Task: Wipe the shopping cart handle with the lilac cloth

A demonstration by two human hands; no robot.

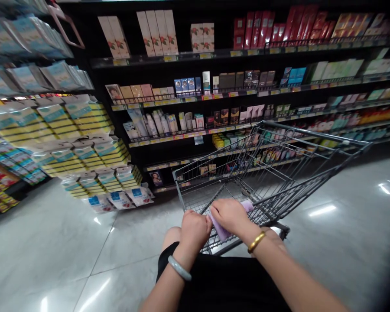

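Observation:
Both hands are low in the middle of the head view, at the near end of a grey wire shopping cart (pixel 282 193). My left hand (pixel 196 226) is closed in a fist at the cart's handle, with a pale bangle on the wrist. Just to its right, my right hand (pixel 230 213) curls over a light purple cloth (pixel 221 231) at the handle; a gold bangle is on that wrist. Cloth sticks out below the palm and past the right side of the fingers. The hands cover most of the handle. No goods show in the basket.
Shelves (pixel 178 102) of boxed and bottled goods run behind the cart. Stacked yellow-striped packs (pixel 58 121) stand at left, with white-and-blue bags (pixel 120 200) below them near the floor. The grey floor (pixel 338 247) reflects lights.

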